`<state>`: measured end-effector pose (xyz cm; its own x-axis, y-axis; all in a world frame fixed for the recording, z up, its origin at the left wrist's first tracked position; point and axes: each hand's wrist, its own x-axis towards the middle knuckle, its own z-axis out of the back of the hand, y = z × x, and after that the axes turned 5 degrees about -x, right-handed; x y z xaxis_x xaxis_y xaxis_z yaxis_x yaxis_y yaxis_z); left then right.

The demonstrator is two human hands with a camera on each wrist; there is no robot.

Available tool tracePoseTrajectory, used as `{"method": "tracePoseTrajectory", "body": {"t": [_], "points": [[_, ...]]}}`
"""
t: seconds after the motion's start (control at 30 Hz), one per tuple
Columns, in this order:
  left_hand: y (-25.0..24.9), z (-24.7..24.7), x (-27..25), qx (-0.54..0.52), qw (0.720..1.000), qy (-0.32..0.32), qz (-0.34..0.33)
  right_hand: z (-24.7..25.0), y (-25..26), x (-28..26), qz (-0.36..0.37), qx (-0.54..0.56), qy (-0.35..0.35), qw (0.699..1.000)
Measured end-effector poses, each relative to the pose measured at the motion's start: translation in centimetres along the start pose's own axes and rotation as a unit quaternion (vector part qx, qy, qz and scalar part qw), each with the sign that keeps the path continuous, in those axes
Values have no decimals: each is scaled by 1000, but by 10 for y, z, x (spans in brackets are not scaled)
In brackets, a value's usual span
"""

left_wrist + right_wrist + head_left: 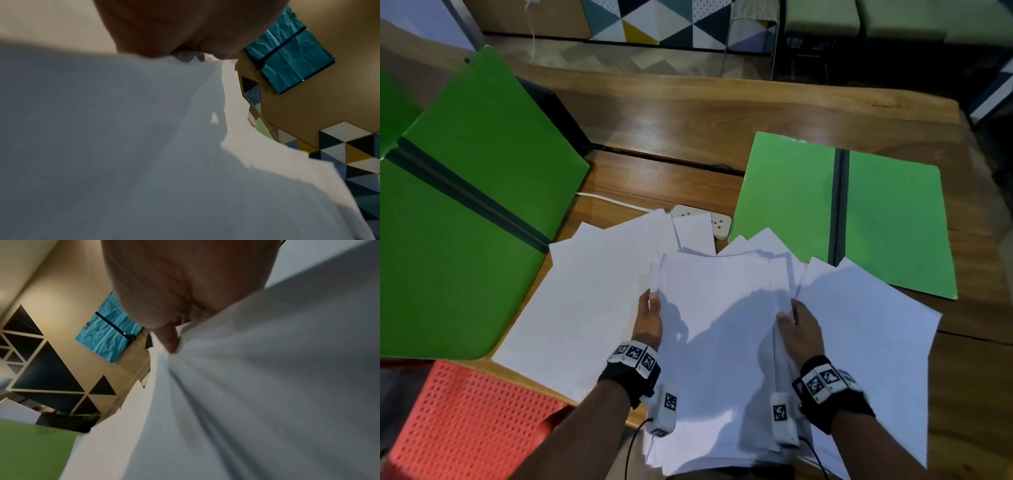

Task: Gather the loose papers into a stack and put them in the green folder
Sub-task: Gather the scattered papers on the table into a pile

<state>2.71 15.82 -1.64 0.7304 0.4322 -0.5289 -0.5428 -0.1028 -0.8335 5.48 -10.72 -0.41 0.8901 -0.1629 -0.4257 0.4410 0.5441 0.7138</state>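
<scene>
Papers [719,308] sat gathered between both hands above the bench [688,130]: left hand [649,322] gripped one side edge, right hand [803,330] the other. Green folder [849,212] lay open just beyond. No readable writing showed.

No readable text, label or number shows anywhere; the wrist tags carry only patterns.

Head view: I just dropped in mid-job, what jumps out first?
A held stack of white papers fills the centre, with the left hand and right hand gripping its sides above more loose sheets fanned on the wooden table. Open green folders lie at far left and upper right.
</scene>
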Motion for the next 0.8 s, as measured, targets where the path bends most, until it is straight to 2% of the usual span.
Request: {"method": "tracePoseTrajectory", "body": {"t": [0.13, 0.27, 0.47, 0.57, 0.63, 0.7, 0.8], "points": [[3, 1, 2, -1, 1000, -14, 18, 5, 4, 3, -7, 47, 105, 993], [2, 3, 0, 4, 1000, 22, 2, 5, -5, 9, 8, -38, 109, 993], [-4, 8, -3, -32, 998, 63, 5, -12, 13, -5, 52, -58, 163, 984], [-1, 8, 0, -30, 998, 61, 2, -18, 13, -7, -12, 60, 96, 994], [1, 5, 0, -29, 999, 37, 0, -19, 11, -6, -57, 123, 52, 989], [4, -1, -3, -35, 999, -1, -3, -23, 13, -11, -49, 129, 58, 989], [11, -7, -7, -65, 998, -23, -6, -33, 17, -23, 10, 81, 103, 991]]}}
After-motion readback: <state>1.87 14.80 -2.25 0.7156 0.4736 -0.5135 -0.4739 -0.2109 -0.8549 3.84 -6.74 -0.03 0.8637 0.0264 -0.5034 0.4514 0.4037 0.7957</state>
